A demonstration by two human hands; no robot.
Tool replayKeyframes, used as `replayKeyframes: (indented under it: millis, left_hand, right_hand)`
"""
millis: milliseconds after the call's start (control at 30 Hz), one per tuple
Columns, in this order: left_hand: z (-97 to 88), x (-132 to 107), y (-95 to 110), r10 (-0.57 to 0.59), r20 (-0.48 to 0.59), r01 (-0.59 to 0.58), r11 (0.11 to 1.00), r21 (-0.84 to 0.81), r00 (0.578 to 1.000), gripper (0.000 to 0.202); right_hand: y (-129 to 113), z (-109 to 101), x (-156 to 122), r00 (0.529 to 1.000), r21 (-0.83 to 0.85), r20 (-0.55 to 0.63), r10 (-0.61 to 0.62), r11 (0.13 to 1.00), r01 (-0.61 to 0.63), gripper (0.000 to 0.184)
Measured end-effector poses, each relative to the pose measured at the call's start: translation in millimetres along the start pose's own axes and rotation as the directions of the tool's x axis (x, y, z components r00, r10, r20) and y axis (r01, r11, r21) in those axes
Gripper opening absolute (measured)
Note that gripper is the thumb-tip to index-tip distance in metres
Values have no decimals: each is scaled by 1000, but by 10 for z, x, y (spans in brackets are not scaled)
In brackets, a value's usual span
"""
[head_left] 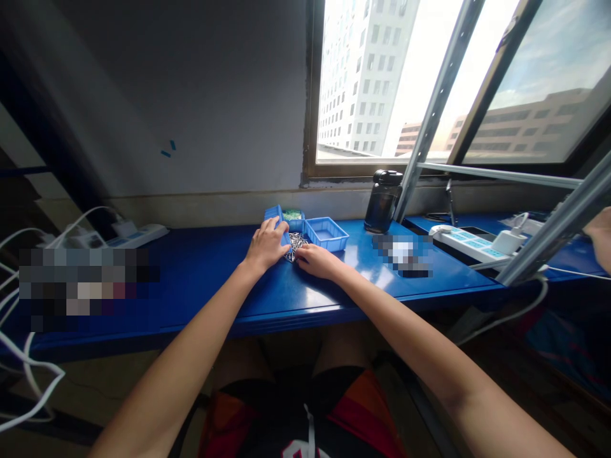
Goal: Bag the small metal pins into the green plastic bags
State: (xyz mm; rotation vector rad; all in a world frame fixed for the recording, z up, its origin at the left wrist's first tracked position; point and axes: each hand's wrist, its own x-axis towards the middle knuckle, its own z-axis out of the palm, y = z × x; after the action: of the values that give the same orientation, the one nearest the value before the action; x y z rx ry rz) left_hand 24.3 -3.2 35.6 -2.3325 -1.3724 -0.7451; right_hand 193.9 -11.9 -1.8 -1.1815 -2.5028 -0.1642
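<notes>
My left hand point(266, 245) is closed on the side of a small blue plastic bin point(273, 212), which is tipped up on its edge. A pile of small silver metal pieces, like screws or nails point(298, 240), lies on the blue table between my hands. At the pile's right side, my right hand point(319, 261) has its fingers curled together against the pieces; what they pinch is too small to make out. An open blue bin point(327, 233) with nothing visible inside stands just beyond my right hand. Behind the pile is another blue bin with green contents point(292, 215).
A black bottle point(382, 200) stands by the window. Right of it are a metal rack post point(432, 108) and a white power strip point(470, 245). Another power strip point(138, 235) with white cables lies at left. Another person's hand point(600, 238) shows at the right edge.
</notes>
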Motion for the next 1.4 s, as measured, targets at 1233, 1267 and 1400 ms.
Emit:
replayKeyframes:
  millis: [1233,1267,1400]
  left_hand:
    - [-37,-54,98,202,29,-204,961,186,979,35]
    - [-42,-60,97,204,31,-206,961,186,979,36]
    - [-50,-78,81,210,46,-215,963,164,977,37]
  right_hand:
    - [-13,-6,4,1000,21,-6,-11,1000,11,16]
    - [-12,-5,3,1000,21,-7,-11,1000,11,16]
    - [-8,-1,4,1000,18,-1,-6,1000,6,16]
